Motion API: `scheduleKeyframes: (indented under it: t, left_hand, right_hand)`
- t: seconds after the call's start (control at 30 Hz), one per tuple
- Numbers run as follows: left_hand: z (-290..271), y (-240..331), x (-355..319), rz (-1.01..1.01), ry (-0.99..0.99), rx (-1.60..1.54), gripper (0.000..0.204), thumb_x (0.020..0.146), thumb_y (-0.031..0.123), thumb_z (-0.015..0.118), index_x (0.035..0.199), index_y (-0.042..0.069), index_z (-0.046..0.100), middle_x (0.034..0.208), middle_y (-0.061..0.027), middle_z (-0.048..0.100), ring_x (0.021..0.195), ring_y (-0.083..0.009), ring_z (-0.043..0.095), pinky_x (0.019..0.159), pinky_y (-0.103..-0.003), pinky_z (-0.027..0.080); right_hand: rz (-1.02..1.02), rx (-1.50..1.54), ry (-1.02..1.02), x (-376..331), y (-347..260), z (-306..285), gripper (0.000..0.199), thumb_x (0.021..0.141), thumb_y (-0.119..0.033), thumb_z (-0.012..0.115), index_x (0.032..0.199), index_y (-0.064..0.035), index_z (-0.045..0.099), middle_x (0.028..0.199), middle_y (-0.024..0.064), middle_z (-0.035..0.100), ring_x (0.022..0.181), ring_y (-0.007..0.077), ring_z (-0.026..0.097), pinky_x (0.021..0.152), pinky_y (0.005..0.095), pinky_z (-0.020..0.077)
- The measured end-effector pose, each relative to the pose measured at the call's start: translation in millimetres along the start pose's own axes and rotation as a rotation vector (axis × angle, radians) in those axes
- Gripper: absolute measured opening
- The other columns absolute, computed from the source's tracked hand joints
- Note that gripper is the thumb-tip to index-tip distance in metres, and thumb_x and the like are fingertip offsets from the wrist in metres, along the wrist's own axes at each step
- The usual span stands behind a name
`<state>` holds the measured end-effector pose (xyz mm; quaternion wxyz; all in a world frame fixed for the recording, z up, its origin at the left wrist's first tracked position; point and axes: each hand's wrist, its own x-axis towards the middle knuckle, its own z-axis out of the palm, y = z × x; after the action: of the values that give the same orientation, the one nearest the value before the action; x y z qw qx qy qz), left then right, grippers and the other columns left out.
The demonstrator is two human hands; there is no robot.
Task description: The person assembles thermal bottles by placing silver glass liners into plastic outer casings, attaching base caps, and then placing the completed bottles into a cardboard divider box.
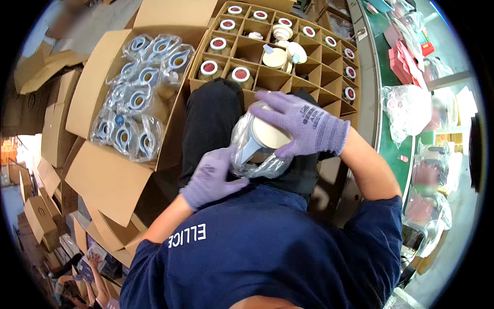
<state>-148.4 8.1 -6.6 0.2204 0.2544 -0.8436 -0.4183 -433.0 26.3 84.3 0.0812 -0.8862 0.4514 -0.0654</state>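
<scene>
Head view, looking down over the lap. Nearest, at lower centre, I see the navy shirt (267,247) with both bare forearms rising from it. At centre, the left hand (212,177), in a purple glove, curls around the lower left side of a clear plastic bag (257,164), gripping the film. The right hand (303,126), also gloved in purple, is clamped over the top of a cream-coloured pot (266,135) that sits partly inside the bag; a pale spout points down and left. Whether the pot carries a lid I cannot tell, since the fingers cover it. Both hands and the pot lie over the black trousers (211,123).

Beyond, at upper left, an open cardboard box (103,175) holds many bagged pots (135,100) packed close together. At upper centre and right, a divided carton (314,77) has square cells; several hold red-capped jars (209,67), and a few central cells hold cream lids and parts (280,54). At the right edge, a green-topped bench (399,154) carries crumpled plastic bags and pink boxes (404,56).
</scene>
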Motion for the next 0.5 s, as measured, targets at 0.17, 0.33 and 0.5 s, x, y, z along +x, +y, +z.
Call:
scheduleKeyframes:
  t: [0.17, 0.33, 0.5]
  left_hand:
    - [39, -23, 14, 0.023, 0.146, 0.038, 0.033, 0.078, 0.023, 0.081, 0.101, 0.005, 0.066, 0.079, -0.014, 0.065, 0.076, -0.0344, 0.065, 0.068, -0.043, 0.049]
    - [45, -28, 20, 0.203, 0.197, -0.064, 0.027, 0.075, 0.023, 0.083, 0.087, 0.006, 0.066, 0.073, -0.0136, 0.063, 0.068, -0.0355, 0.062, 0.061, -0.043, 0.048]
    - [45, -31, 23, 0.195, 0.207, -0.089, 0.028, 0.075, 0.025, 0.084, 0.086, 0.005, 0.066, 0.072, -0.0141, 0.063, 0.066, -0.0357, 0.062, 0.061, -0.043, 0.048]
  right_hand:
    - [0.417, -0.043, -0.449, 28, -29, -33, 0.099, 0.064, -0.035, 0.087, 0.145, -0.0003, 0.042, 0.129, 0.021, 0.058, 0.116, 0.035, 0.061, 0.099, 0.0421, 0.0515]
    - [-0.065, -0.088, -0.226, 10, -8, -36, 0.081, 0.064, -0.01, 0.079, 0.14, -0.0117, 0.05, 0.132, 0.0119, 0.057, 0.125, 0.032, 0.056, 0.104, 0.0437, 0.0481]
    - [-0.005, -0.114, -0.228, 8, -11, -24, 0.092, 0.056, -0.009, 0.082, 0.142, -0.0143, 0.049, 0.137, 0.013, 0.054, 0.126, 0.0338, 0.054, 0.107, 0.046, 0.0461]
